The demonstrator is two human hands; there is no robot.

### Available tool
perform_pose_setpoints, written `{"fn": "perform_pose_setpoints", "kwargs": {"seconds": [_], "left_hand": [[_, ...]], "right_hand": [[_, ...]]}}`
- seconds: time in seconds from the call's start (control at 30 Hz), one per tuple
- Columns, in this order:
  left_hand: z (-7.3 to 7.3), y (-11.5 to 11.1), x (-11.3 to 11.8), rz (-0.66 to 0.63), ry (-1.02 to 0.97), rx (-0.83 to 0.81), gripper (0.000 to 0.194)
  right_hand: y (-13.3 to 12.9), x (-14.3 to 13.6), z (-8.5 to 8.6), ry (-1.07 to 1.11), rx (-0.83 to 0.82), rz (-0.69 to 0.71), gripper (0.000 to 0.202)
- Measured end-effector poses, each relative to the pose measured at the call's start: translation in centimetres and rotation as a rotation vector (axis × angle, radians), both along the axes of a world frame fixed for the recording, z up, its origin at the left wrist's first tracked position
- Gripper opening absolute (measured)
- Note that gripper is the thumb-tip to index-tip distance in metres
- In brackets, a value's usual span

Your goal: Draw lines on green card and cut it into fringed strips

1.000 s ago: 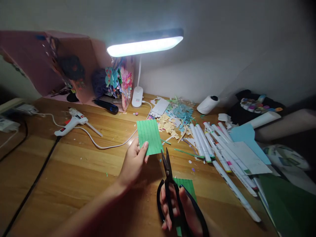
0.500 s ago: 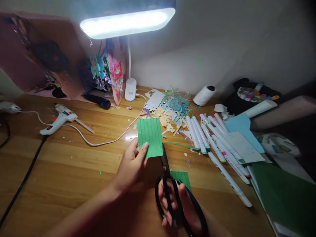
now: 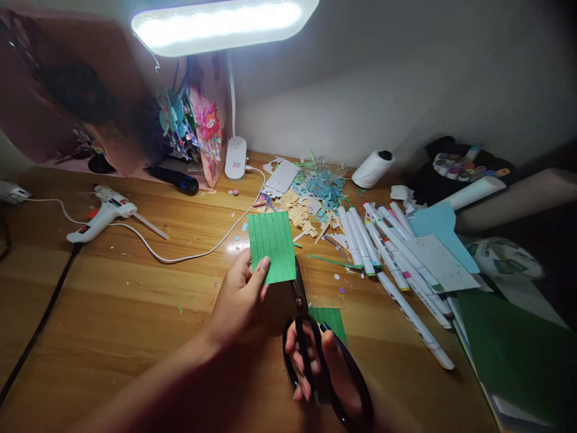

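Note:
My left hand (image 3: 241, 294) pinches a green piece of paper (image 3: 271, 246) by its lower left part, thumb on top. Dark lines run up and down the paper. Black-handled scissors (image 3: 300, 304) are in my right hand (image 3: 324, 361), with fingers and thumb through the large loops. Their blades lie along the right edge of the held paper, and the tips are hidden behind it. On the table beneath my right hand rests a second lined green piece of paper (image 3: 331, 322), partly covered by the hand and scissors.
A heap of paper scraps (image 3: 311, 192) lies at the back, beside several white markers (image 3: 396, 252). A glue gun (image 3: 101, 213) rests at left near a white cable (image 3: 180, 260). Green sheets (image 3: 514, 349) are at right; a lit lamp (image 3: 225, 27) hangs overhead.
The whole view has shifted slightly, so everything sits a little higher and further left. Both hands keep their hold, with the scissors still at the paper's right edge.

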State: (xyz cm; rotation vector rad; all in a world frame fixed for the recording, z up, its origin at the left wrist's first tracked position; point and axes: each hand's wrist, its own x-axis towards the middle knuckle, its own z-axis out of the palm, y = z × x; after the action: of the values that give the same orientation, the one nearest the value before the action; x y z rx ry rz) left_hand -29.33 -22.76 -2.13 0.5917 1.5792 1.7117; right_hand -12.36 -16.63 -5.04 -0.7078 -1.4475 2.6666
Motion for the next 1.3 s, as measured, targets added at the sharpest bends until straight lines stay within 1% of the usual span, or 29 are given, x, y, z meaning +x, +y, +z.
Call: {"fn": "perform_pose_setpoints", "kwargs": {"seconds": [0.2, 0.37, 0.5, 0.6, 0.77, 0.93, 1.07, 1.2, 1.3], "left_hand": [[0.1, 0.0, -0.1, 0.004, -0.035, 0.011, 0.017], [0.3, 0.1, 0.0, 0.007, -0.085, 0.006, 0.022], [0.7, 0.1, 0.0, 0.021, -0.103, -0.007, 0.023], [1.0, 0.1, 0.1, 0.028, -0.103, -0.018, 0.025], [1.0, 0.1, 0.1, 0.031, -0.095, -0.035, 0.027], [0.9, -0.2, 0.2, -0.02, -0.121, -0.037, 0.021], [0.9, -0.2, 0.3, -0.031, -0.118, -0.062, 0.021], [0.8, -0.1, 0.4, -0.035, -0.137, -0.064, 0.024], [0.9, -0.1, 0.4, -0.043, -0.156, -0.059, 0.028]], "right_hand": [[0.1, 0.0, -0.6, 0.004, 0.009, -0.005, 0.063], [0.1, -0.3, -1.1, 0.032, 0.002, 0.008, 0.061], [-0.2, -0.3, -1.2, -0.024, 0.05, -0.024, 0.059], [-0.3, -0.3, -1.3, -0.056, 0.066, -0.012, 0.06], [-0.3, -0.1, -1.2, -0.086, 0.046, -0.008, 0.061], [-0.2, -0.3, -0.7, -0.051, -0.015, -0.042, 0.06], [-0.1, -0.6, -0.9, -0.035, -0.064, -0.048, 0.058], [-0.1, -0.7, -1.3, -0.089, -0.049, -0.037, 0.06], [-0.3, -0.6, -1.3, -0.082, -0.044, -0.051, 0.061]]}}
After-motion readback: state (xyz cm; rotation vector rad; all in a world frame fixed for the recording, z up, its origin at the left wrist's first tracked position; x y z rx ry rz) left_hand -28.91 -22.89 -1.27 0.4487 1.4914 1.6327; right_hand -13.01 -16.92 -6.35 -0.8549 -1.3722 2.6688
